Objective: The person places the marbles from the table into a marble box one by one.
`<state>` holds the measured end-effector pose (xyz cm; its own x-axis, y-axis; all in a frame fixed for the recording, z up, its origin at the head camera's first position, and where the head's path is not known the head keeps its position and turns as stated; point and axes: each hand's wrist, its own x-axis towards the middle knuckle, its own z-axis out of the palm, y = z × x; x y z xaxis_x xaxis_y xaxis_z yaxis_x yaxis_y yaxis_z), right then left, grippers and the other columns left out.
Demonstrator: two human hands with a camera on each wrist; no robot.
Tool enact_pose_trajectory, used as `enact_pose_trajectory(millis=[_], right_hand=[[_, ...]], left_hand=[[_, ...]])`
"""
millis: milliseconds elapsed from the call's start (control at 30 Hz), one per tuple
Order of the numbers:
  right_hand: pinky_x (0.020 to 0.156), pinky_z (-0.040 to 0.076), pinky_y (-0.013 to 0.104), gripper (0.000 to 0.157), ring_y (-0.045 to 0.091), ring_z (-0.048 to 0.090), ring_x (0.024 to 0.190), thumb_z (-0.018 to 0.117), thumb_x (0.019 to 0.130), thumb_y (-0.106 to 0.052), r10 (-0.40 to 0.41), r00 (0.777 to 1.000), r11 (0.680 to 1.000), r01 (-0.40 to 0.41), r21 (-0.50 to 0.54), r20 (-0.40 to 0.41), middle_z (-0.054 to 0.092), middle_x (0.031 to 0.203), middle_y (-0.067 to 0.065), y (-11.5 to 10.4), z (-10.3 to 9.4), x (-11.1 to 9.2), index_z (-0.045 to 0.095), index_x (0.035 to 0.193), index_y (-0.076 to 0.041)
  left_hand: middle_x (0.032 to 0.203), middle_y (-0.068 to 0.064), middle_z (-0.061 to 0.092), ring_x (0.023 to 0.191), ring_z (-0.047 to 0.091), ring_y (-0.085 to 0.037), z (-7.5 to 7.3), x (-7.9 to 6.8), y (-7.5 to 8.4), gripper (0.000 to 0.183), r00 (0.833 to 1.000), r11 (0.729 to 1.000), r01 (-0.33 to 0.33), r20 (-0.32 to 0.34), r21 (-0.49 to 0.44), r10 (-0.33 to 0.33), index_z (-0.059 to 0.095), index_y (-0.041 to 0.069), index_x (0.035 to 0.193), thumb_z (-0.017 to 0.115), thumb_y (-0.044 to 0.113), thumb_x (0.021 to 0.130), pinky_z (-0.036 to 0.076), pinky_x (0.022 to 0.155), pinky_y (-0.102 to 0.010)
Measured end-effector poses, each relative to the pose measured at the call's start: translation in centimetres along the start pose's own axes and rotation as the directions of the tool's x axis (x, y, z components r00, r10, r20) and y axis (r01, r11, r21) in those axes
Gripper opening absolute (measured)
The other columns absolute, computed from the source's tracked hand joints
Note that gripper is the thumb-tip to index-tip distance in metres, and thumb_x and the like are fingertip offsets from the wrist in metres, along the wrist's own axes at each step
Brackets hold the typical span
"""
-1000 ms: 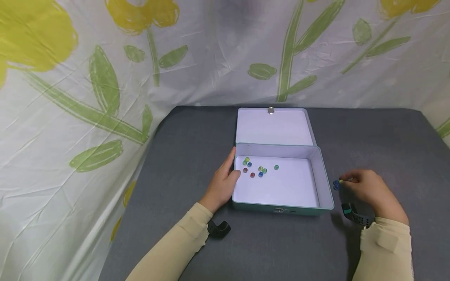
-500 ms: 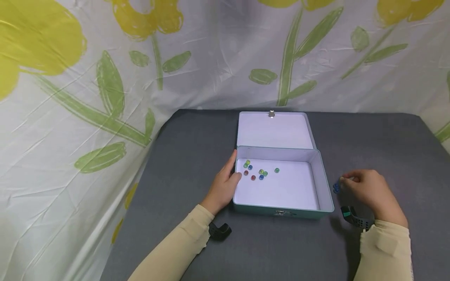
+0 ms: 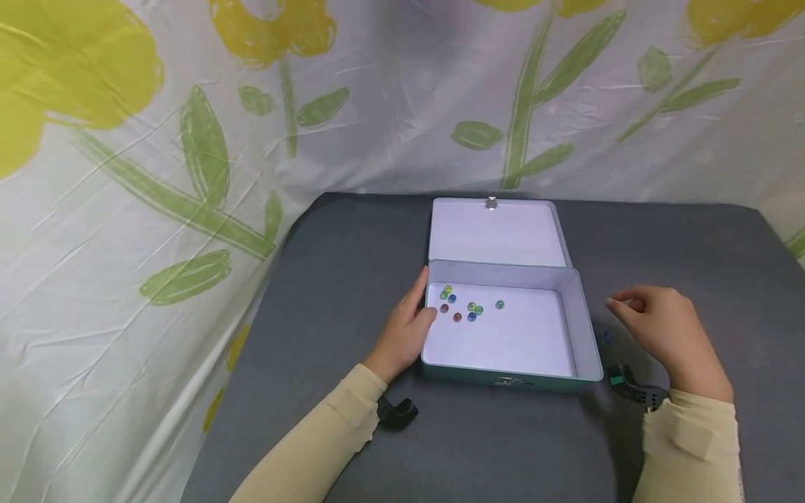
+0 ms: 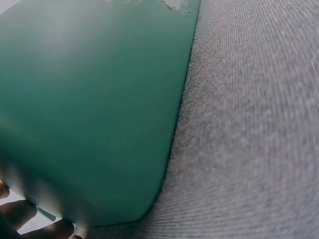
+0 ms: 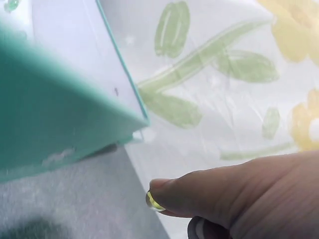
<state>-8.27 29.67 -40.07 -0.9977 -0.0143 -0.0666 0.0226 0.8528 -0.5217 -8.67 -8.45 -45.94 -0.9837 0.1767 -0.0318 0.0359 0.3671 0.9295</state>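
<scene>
A green tin box (image 3: 512,383) with a white inside lies on the table, its hinged lid (image 3: 497,232) laid back. Several glass marbles (image 3: 472,307) in green, yellow, blue and red sit on the left part of its floor. My left hand (image 3: 402,332) grips the box's left wall, thumb over the rim and fingers along the outside. Right of the box, my right hand (image 3: 666,332) is raised above the table and pinches a yellow marble (image 5: 153,202) between thumb and fingertip. Below its fingertips, blue marbles (image 3: 606,338) lie on the table.
Dark grey cloth (image 3: 339,279) covers the table. A white curtain with yellow flowers (image 3: 390,91) hangs behind and along the left. A black wrist strap (image 3: 397,413) is on my left wrist, and another strap (image 3: 638,391) on my right.
My right hand has lifted off the table with the yellow marble, leaving the blue marbles behind. My left hand keeps its hold on the box.
</scene>
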Motion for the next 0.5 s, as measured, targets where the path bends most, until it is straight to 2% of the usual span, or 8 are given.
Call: enact_pose_trajectory(millis=[100, 333, 500], right_hand=[[0.059, 0.044, 0.034, 0.039, 0.024, 0.059, 0.075, 0.062, 0.106, -0.028, -0.015, 1.0, 1.0, 0.015, 0.003, 0.0, 0.073, 0.094, 0.019, -0.7, -0.1, 0.2, 0.072, 0.119, 0.007], [0.052, 0.036, 0.034, 0.042, 0.02, 0.047, 0.063, 0.06, 0.107, -0.032, -0.035, 0.999, 0.999, 0.035, 0.012, 0.0, 0.06, 0.073, 0.007, -2.7, -0.3, 0.6, 0.072, 0.12, 0.006], [0.054, 0.038, 0.034, 0.041, 0.02, 0.048, 0.064, 0.06, 0.108, -0.032, -0.044, 0.999, 0.999, 0.044, 0.032, 0.001, 0.064, 0.077, 0.008, -3.8, -0.2, 0.9, 0.072, 0.121, 0.005]], left_hand=[[0.171, 0.019, 0.022, 0.157, 0.019, -0.005, 0.1, 0.0, 0.0, 0.07, 1.0, 1.0, -0.005, 0.004, 0.002, 0.005, 0.019, 0.036, 0.169, 0.045, 0.018, 0.106, 0.022, 0.127, -0.045], [0.171, 0.019, 0.021, 0.157, 0.019, -0.005, 0.1, 0.1, -0.3, 0.07, 1.0, 1.0, -0.012, 0.003, 0.001, 0.012, 0.018, 0.035, 0.169, 0.044, 0.019, 0.106, 0.023, 0.127, -0.046], [0.17, 0.021, 0.021, 0.157, 0.02, -0.003, -0.1, 0.1, -0.3, 0.07, 1.0, 1.0, -0.014, 0.008, 0.004, 0.014, 0.018, 0.035, 0.169, 0.044, 0.019, 0.107, 0.023, 0.127, -0.045]])
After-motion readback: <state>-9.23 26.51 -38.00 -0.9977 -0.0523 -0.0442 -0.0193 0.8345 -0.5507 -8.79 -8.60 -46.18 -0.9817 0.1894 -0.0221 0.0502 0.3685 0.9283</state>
